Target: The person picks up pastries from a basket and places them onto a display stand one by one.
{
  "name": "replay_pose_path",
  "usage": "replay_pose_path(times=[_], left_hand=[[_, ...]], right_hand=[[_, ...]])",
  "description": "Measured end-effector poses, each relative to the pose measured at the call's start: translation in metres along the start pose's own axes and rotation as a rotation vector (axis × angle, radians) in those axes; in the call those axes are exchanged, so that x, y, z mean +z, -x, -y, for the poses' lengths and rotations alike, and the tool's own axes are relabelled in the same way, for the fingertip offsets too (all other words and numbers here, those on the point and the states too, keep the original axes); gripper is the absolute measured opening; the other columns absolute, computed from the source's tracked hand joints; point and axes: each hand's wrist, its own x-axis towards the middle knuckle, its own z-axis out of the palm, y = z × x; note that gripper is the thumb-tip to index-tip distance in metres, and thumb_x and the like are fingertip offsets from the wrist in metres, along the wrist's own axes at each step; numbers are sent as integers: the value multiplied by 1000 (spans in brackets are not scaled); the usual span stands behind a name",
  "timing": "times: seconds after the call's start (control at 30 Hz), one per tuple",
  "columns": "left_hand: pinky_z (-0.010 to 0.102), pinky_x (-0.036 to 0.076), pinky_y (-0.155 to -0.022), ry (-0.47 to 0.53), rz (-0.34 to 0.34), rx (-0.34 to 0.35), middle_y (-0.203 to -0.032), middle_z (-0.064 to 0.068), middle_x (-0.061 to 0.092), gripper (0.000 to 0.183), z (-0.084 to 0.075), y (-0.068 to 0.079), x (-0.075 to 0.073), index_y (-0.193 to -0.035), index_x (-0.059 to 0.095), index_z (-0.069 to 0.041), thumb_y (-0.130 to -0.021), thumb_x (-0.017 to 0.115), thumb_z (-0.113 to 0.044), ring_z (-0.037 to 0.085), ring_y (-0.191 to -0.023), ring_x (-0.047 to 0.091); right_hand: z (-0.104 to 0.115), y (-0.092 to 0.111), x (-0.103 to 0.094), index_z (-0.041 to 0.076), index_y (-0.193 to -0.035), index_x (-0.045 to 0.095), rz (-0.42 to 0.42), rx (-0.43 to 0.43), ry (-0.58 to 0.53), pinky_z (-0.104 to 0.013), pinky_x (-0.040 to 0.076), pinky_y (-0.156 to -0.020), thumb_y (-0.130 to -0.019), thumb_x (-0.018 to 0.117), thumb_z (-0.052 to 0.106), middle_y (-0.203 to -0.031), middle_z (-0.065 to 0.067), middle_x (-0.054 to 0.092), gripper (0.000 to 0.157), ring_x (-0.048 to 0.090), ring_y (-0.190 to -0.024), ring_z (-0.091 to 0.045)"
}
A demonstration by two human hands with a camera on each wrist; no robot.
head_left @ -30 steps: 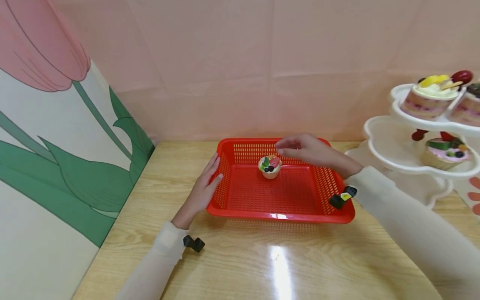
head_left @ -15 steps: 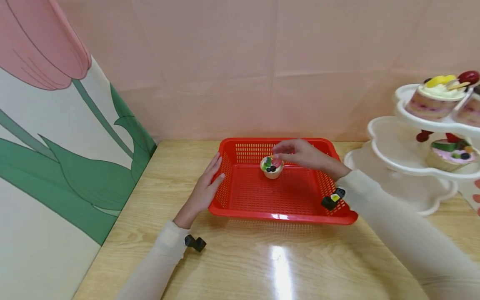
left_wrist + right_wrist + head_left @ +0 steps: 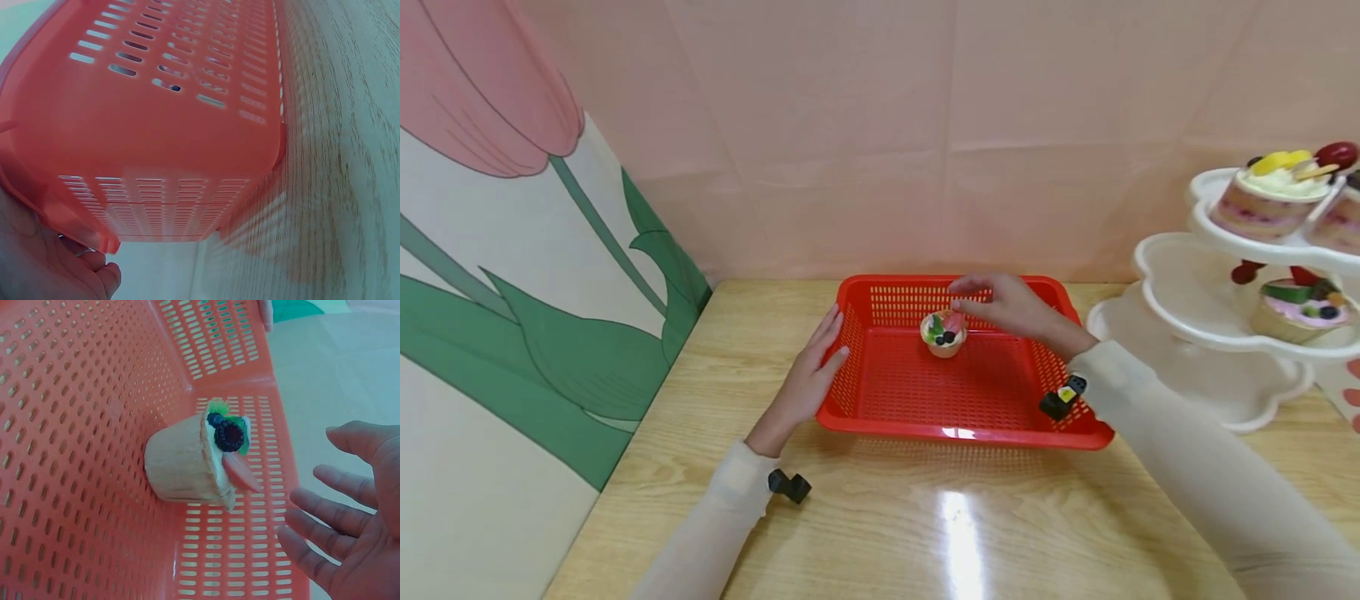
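A small toy cupcake (image 3: pixel 943 335) topped with cream, dark berries, a green leaf and a pink piece of fruit stands upright inside the red plastic basket (image 3: pixel 955 434). In the right wrist view the cupcake (image 3: pixel 181 464) shows its pale cup. Just to its right, my right hand (image 3: pixel 1011 307) hovers over the basket, its fingers extended and spread apart, holding nothing. A gap between that hand (image 3: pixel 353 515) and the cupcake is visible in the right wrist view. My left hand (image 3: pixel 808 371) rests along the basket's left rim, fingers mostly straight; it appears at the lower left in the left wrist view.
A white tiered stand (image 3: pixel 1187 292) with scalloped trays is at the right, bearing several toy desserts, among them a layered cream cup (image 3: pixel 1273 204) and a fruit-topped cupcake (image 3: pixel 1300 310). The basket sits on a wooden table (image 3: pixel 880 517) before a pink-covered wall (image 3: pixel 820 142).
My right hand came left and down close to the cupcake, then its fingers lifted slightly and spread. The cupcake stays in place, and my left hand keeps to the rim.
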Motion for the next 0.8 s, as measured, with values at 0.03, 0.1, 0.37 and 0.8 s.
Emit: replay_pose_path(times=[0.03,0.1,0.37,0.8], left_hand=[[50,25,-119,-3,0,1,-170,-5,11,58,0,0,0,-162,24,-11,-109,46,-22,17,-155,12],[51,25,-118,-7,-2,3,-171,-4,11,58,0,0,0,-162,24,-10,-109,46,-22,18,-155,12],[52,28,-117,1,2,5,-171,-3,11,58,0,0,0,-162,23,-11,-109,46,-21,19,-155,12],[51,24,-119,-5,1,5,-171,-4,11,58,0,-1,1,-162,24,-10,-109,46,-20,17,-155,11]], right_hand=[[-1,0,1,7,-132,65,-4,5,-1,-54,52,-98,-96,72,23,-131,-13,65,40,58,-122,-31],[-3,-1,2,7,-135,63,-10,8,6,-53,52,-98,-97,71,25,-133,-13,63,43,58,-123,-31],[-8,-3,10,5,-141,56,5,25,43,-52,51,-100,-99,67,36,-138,-14,60,54,56,-126,-31],[-7,0,15,2,-148,47,134,57,80,-53,48,-103,-93,72,45,-141,-17,56,74,55,-127,-34]])
